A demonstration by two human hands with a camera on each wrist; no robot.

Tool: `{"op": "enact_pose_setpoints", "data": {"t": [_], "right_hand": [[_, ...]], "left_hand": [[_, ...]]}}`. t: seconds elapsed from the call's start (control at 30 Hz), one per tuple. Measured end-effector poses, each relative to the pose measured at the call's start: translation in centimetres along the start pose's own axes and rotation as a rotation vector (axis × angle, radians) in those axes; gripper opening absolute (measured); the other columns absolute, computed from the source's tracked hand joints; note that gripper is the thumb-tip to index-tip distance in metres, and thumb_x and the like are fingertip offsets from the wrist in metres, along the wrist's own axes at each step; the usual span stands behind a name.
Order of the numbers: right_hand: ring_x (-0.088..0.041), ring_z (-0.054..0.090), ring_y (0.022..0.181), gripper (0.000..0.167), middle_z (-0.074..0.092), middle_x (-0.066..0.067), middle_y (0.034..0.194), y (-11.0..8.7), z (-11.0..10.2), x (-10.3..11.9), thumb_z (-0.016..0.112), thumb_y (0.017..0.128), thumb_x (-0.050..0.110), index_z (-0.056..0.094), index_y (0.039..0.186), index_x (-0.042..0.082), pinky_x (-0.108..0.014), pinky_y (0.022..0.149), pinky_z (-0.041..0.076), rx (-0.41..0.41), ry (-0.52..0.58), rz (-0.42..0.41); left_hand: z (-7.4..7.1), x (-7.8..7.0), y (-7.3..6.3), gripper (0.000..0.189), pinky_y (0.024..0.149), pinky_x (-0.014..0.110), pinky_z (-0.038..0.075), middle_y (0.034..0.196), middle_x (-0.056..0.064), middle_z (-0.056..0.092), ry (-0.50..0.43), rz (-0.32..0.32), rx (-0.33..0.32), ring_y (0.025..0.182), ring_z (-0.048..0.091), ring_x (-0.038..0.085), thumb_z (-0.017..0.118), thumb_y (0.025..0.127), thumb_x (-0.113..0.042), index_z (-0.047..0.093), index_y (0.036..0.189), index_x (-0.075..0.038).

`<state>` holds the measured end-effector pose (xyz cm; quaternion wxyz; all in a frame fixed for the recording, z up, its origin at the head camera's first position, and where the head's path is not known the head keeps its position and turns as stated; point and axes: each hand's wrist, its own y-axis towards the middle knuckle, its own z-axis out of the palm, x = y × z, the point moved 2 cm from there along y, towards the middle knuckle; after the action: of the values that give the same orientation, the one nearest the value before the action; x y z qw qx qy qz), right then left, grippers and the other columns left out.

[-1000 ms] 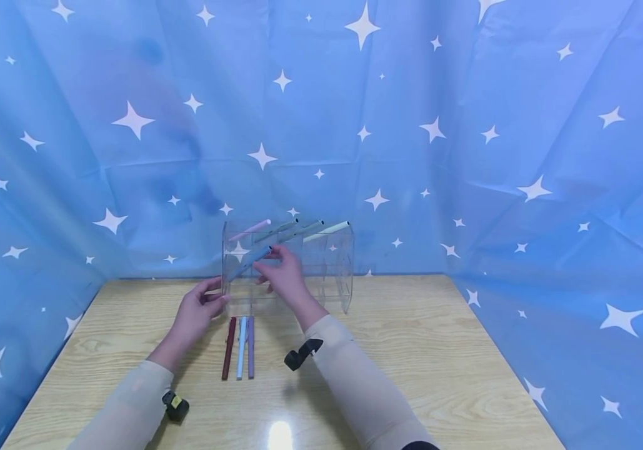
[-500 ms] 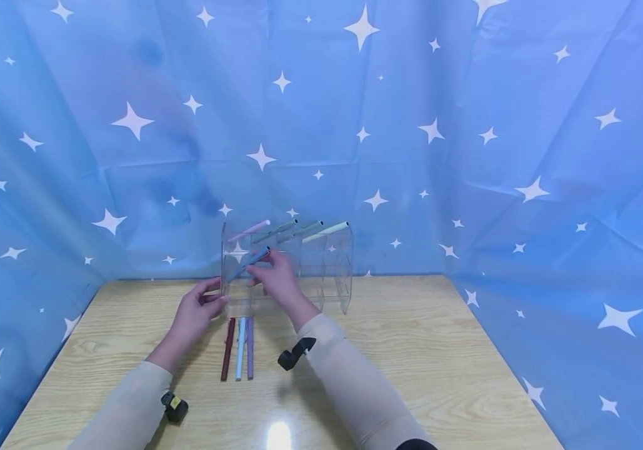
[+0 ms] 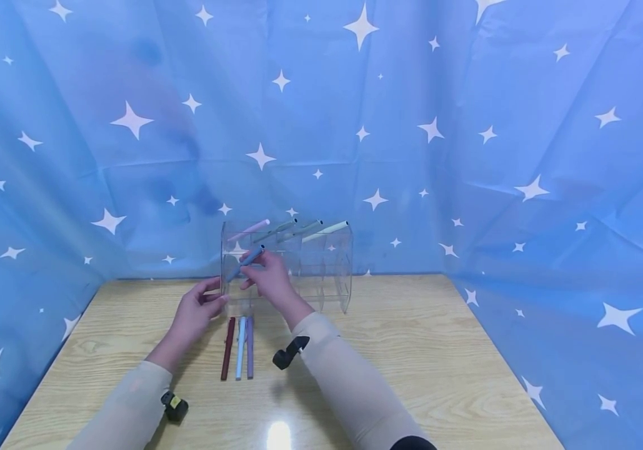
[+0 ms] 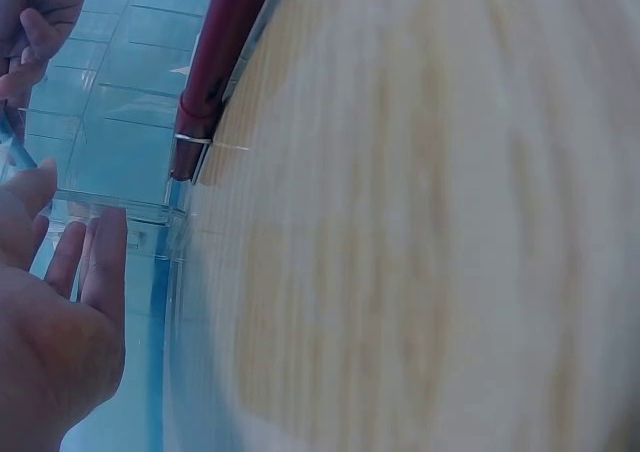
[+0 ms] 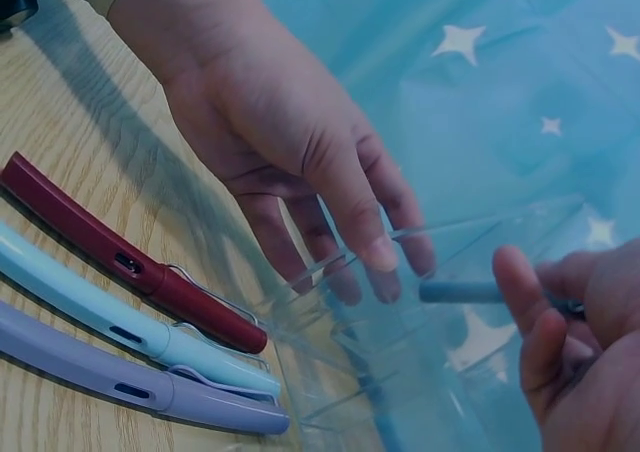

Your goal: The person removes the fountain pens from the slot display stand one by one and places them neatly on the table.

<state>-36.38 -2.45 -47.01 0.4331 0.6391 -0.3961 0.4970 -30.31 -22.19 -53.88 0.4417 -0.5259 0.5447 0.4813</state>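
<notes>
In the head view my right hand (image 3: 273, 278) pinches a blue pen (image 3: 252, 255) by its upper part. The pen slants down to the left, over the left end of a clear acrylic pen rack (image 3: 349, 269). My left hand (image 3: 193, 312) grips the rack's left side panel, the thumb on one face and fingers on the other, as the right wrist view shows. In front of the rack lie a dark red pen (image 5: 130, 257), a light blue pen (image 5: 130, 317) and a purple pen (image 5: 140, 377), side by side with wire clips.
Along the rack's top tier lean a pink pen (image 3: 249, 230), a dark green pen (image 3: 275, 230), a grey-green pen (image 3: 304, 230) and a pale green pen (image 3: 327, 231). A blue star-patterned curtain (image 3: 321, 125) hangs behind and beside the wooden table (image 3: 411, 350).
My right hand has shifted a little to the left, carrying the blue pen toward the rack's left end. The left hand and the pens on the table have stayed put.
</notes>
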Motion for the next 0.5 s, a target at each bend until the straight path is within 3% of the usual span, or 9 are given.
{"op": "enact_pose_setpoints", "data": {"t": [0.2,0.3,0.5], "right_hand": [[-0.041,0.08,0.086,0.021,0.076,-0.007,0.135,0.1,0.11,-0.16,0.075,0.107,0.011,0.075,0.127,0.007,-0.023,0.046,0.046,-0.019,-0.026,0.011],[-0.042,0.08,0.086,0.02,0.077,-0.009,0.133,0.14,0.23,-0.15,0.074,0.107,0.009,0.075,0.128,0.006,-0.025,0.049,0.051,-0.026,-0.033,0.005],[-0.043,0.08,0.084,0.017,0.079,-0.007,0.125,0.21,0.43,-0.14,0.074,0.107,0.008,0.076,0.124,0.006,-0.021,0.046,0.05,-0.056,-0.035,-0.001]], "left_hand": [[0.05,-0.02,-0.02,0.063,0.1,0.029,0.065,0.166,0.023,0.047,-0.002,-0.008,-0.002,0.144,0.054,0.045,0.072,0.11,-0.012,0.045,0.166,-0.003],[0.03,0.02,0.01,0.062,0.1,0.029,0.065,0.166,0.023,0.047,-0.004,-0.01,-0.003,0.145,0.054,0.045,0.071,0.11,-0.011,0.045,0.166,-0.003],[0.03,0.15,0.16,0.062,0.101,0.03,0.065,0.166,0.023,0.047,0.0,-0.005,-0.004,0.145,0.054,0.045,0.071,0.11,-0.009,0.045,0.166,-0.003]]}}
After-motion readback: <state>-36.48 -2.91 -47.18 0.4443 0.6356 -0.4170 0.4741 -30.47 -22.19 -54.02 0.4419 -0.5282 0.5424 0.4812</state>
